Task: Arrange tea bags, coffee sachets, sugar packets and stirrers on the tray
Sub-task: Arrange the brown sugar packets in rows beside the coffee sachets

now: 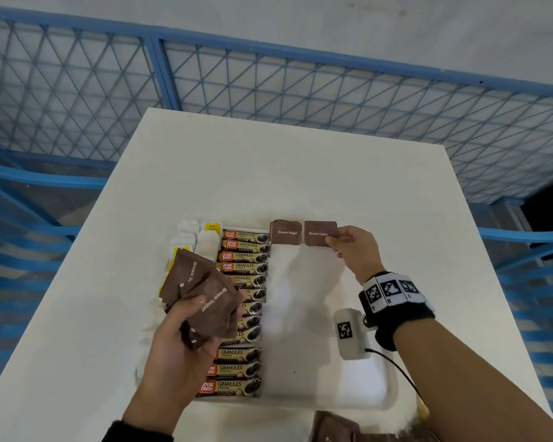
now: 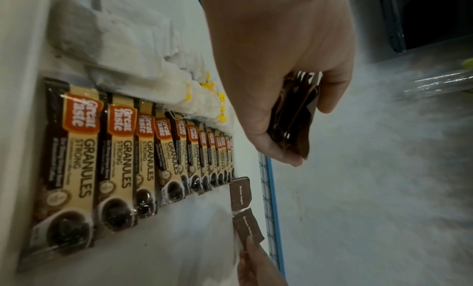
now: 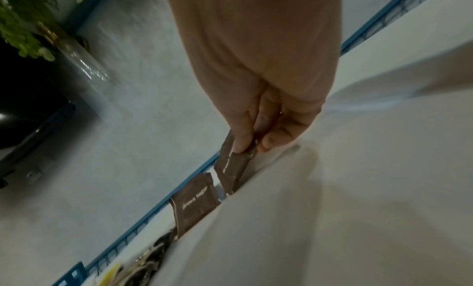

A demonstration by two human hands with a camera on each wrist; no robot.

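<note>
A white tray lies on the white table. Coffee sachets fill a column in it, with white tea bags to their left. One brown sugar packet lies at the tray's far edge. My right hand pinches a second brown sugar packet just right of it, low at the tray's far edge. My left hand holds a fanned stack of brown sugar packets above the sachets. In the left wrist view the stack sits between thumb and fingers.
The white table has a blue mesh railing behind it and on both sides. More brown packets lie at the table's near edge. The right part of the tray is bare. A plant in a glass vase stands off to the side.
</note>
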